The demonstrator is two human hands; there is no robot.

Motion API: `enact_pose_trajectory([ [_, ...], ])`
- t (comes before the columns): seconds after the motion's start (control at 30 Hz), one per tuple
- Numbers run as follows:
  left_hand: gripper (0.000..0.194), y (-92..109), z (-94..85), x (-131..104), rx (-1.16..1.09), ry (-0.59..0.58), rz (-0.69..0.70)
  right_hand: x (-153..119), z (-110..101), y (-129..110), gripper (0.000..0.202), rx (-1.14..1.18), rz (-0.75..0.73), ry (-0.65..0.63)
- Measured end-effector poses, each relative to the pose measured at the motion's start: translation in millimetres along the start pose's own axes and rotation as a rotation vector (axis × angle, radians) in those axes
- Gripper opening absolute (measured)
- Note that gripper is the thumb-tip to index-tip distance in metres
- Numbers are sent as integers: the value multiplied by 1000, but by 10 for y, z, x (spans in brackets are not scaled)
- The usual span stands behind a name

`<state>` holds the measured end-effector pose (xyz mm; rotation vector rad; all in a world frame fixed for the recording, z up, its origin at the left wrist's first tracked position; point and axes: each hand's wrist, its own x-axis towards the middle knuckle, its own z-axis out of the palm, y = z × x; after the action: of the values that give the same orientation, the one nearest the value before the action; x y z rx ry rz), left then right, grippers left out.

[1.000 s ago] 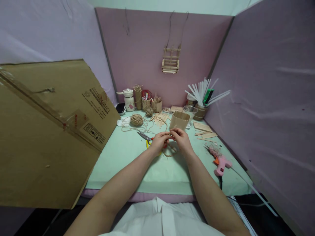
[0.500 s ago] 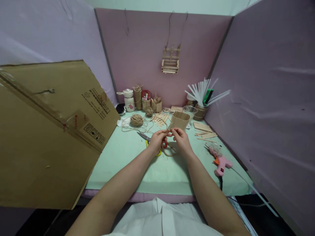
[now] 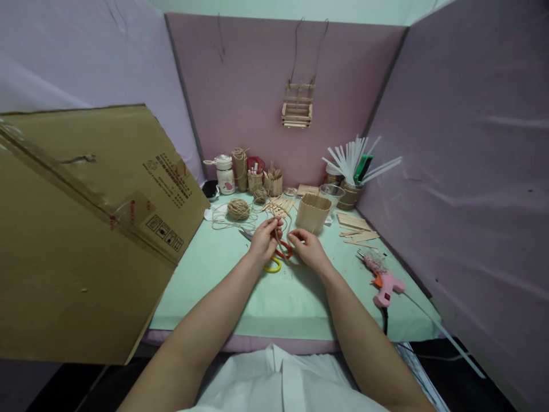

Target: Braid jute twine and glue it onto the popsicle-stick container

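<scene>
My left hand (image 3: 265, 239) is closed on brown twine (image 3: 281, 246), just above the scissors (image 3: 273, 265) with red and yellow handles. Twine hangs below its fingers and loops up behind them. To the right, my right hand (image 3: 306, 247) has its thumb and forefinger pinched on a strand of the same twine. The two hands are a little apart. A container made of wooden sticks (image 3: 313, 213) stands upright just beyond my right hand. A ball of twine (image 3: 238, 210) lies behind and left of my left hand, with loose loops around it.
A pink glue gun (image 3: 387, 286) with its cord lies at the right. Flat wooden sticks (image 3: 352, 222) lie behind it. A large cardboard sheet (image 3: 86, 240) leans at the left. Cups, a white bottle (image 3: 225, 176) and white glue sticks (image 3: 349, 160) line the back.
My hands have moved apart. The left has shifted left, the right slightly left and down. The twine now stretches upward between them, and more of the scissors' handles and the stick container shows.
</scene>
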<state>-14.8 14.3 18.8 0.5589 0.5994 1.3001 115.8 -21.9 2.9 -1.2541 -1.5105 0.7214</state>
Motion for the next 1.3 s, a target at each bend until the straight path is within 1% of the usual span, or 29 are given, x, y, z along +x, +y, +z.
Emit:
enact_pose_trajectory([
  [0.07, 7, 2, -14, 13, -55, 3, -24, -38, 45, -14, 21, -58, -38, -107],
  [0.13, 8, -9, -24, 26, -96, 2, -34, -70, 86, -23, 20, -126, -69, -162],
  [0.27, 8, -19, -40, 46, -126, 1, -32, -88, 116, -21, 14, -208, -110, -161],
  [0.33, 7, -3, -48, 50, -114, 6, -26, -77, 97, -10, 17, -210, -122, -159],
  [0.47, 8, 64, -63, 45, -61, 69, -13, -35, 31, 30, 23, -142, -61, -172],
  [0.57, 8, 111, -70, 41, 9, 96, -32, -15, 0, 40, 22, -94, 1, -208],
  [0.7, 8, 143, -75, 50, 40, 36, -135, -22, -10, 15, 18, -68, 85, -276],
  [0.77, 8, 139, -69, 49, 17, 5, -145, -29, -8, 14, 19, -81, 84, -290],
  [0.83, 8, 118, -51, 33, 15, -9, -107, -30, -2, 28, 21, -128, 44, -253],
  [0.87, 8, 102, -39, 18, 33, -11, -85, -27, 2, 38, 20, -160, 11, -212],
  [0.93, 6, 65, -9, -21, 101, -27, -57, -17, 6, 54, 16, -207, -61, -92],
  [1.03, 11, 16, 38, -77, 222, -66, -25, -2, 3, 56, 16, -186, -137, 58],
  [1.1, 14, -5, 58, -96, 282, -78, 7, 3, -1, 45, 18, -156, -172, 95],
  [1.2, 18, -27, 55, -89, 356, -90, 62, 6, -5, 27, 18, -133, -204, 112],
  [1.3, 25, -57, 21, -66, 428, -117, 110, 19, -8, 22, 19, -78, -163, 147],
])
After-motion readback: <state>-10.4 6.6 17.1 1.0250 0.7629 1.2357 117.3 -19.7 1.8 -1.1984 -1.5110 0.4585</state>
